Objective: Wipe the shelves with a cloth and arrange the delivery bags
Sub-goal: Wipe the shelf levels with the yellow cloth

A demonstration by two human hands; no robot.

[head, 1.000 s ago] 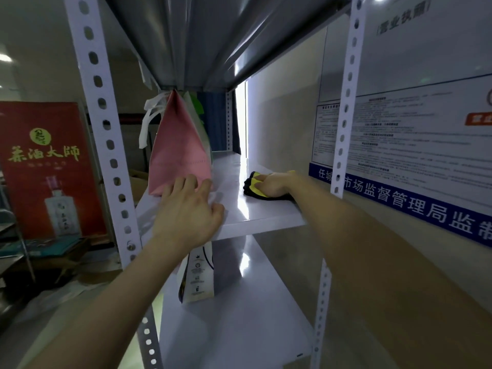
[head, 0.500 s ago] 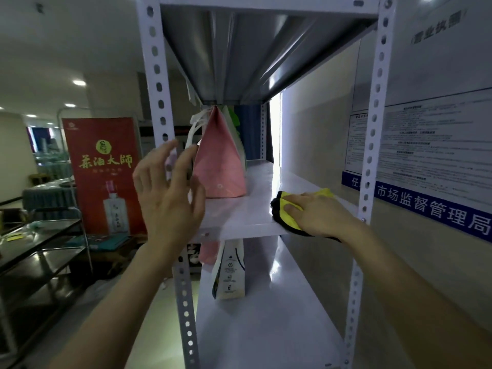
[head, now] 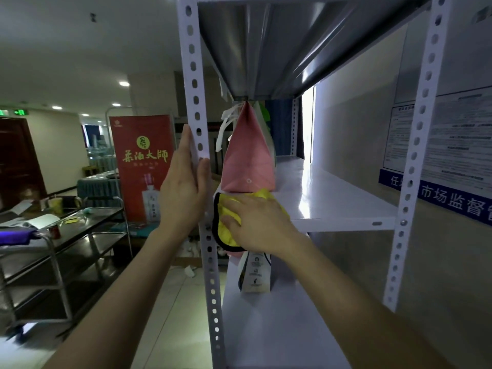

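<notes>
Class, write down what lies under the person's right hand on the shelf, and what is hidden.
Under the right hand lies a black-edged yellow cloth, on the front corner of the shelf, hanging over its edge. The cloth's middle and the shelf beneath it are covered.

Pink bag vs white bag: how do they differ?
Colour: the pink bag is plain pink with one small mark; the white bag carries printed icons.
Place: pink bag stands on the middle shelf, white bag on the lower shelf.
View: pink bag shows almost whole, top pinched to a peak; white bag's top is hidden behind the right hand and cloth.
Shared: both upright, near the left post.
</notes>
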